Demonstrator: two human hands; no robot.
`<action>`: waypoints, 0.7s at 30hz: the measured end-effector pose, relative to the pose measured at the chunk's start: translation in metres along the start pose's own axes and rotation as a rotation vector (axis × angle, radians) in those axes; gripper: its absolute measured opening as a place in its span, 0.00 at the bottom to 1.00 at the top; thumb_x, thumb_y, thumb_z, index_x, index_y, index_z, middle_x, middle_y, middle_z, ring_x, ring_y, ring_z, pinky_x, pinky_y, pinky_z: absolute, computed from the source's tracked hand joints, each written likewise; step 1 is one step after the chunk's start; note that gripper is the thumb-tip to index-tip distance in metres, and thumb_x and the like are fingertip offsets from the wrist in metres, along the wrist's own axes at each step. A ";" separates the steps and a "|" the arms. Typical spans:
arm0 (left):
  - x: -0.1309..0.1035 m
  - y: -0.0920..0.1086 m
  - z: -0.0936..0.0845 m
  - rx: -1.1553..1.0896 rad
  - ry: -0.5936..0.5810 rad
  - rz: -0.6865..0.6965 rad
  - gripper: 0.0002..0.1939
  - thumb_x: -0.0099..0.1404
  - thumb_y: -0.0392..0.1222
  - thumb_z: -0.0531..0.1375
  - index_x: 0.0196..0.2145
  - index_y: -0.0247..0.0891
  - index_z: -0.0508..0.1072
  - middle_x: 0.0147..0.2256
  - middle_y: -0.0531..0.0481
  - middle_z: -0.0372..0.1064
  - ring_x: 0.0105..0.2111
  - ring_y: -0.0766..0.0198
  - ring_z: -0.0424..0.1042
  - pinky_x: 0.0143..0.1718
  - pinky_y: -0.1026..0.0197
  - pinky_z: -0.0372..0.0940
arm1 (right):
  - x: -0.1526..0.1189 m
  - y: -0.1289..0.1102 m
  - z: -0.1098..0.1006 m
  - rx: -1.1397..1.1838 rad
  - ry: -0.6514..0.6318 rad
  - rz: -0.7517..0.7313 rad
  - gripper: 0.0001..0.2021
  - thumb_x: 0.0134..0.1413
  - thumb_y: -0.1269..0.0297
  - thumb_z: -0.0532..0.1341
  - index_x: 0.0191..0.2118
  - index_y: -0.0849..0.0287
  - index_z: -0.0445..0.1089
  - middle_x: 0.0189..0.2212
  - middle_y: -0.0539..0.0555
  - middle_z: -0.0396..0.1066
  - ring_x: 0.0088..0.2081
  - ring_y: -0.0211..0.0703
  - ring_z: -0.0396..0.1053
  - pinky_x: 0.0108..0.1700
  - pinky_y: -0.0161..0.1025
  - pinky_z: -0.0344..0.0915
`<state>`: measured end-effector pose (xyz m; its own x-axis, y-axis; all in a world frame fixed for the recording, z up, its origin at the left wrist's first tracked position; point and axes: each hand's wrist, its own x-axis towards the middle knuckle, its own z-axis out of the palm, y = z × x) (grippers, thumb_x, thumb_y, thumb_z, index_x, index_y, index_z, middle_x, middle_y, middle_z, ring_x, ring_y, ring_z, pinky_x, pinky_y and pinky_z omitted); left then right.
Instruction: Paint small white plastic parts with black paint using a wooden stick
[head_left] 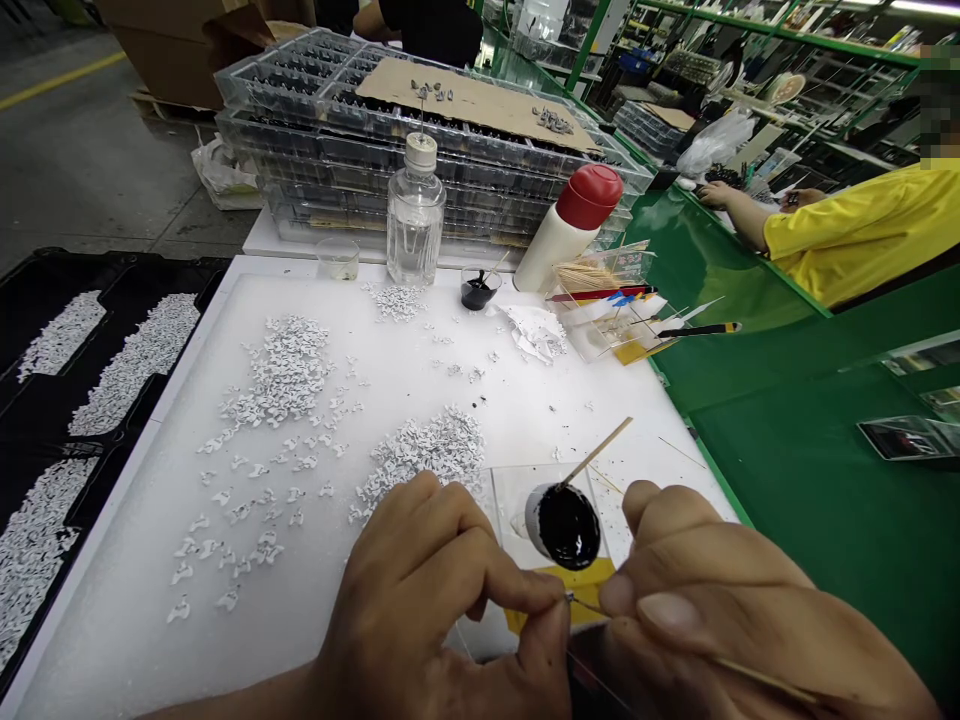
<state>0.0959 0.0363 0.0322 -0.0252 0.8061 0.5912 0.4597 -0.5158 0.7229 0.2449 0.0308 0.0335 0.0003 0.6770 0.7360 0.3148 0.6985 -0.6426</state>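
My left hand (457, 590) pinches a tiny pale part (569, 597) between thumb and forefinger. A thin wooden stick (757, 676) is gripped in my right hand (720, 590), its fine tip touching or nearly touching the part. Just beyond the fingertips is a small cup of black paint (568, 527) with another stick (598, 450) leaning in it. Yellow tape (600, 573) lies beneath the fingertips. One heap of small white parts (427, 450) is beyond my left hand, and a second heap (285, 370) is farther left, with loose parts scattered nearby.
Behind the white board (247, 660) stand a clear bottle (416, 215), a red-capped bottle (566, 230), a small black-paint cup (478, 290) and a box of sticks (600, 320). Stacked clear trays (337, 150) rise at the back. Black trays (127, 345) hold parts at left. A person in yellow (862, 235) sits right.
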 end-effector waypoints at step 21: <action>-0.013 -0.004 -0.008 -0.059 -0.058 -0.014 0.12 0.59 0.25 0.63 0.26 0.40 0.70 0.21 0.58 0.59 0.22 0.67 0.61 0.27 0.58 0.60 | 0.000 -0.002 0.001 0.017 0.015 0.017 0.04 0.62 0.73 0.70 0.38 0.60 0.75 0.30 0.46 0.76 0.24 0.31 0.70 0.34 0.40 0.73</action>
<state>0.0871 0.0252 0.0245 0.0212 0.8278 0.5606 0.4064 -0.5195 0.7516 0.2432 0.0297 0.0344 0.0202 0.6855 0.7278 0.2982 0.6906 -0.6589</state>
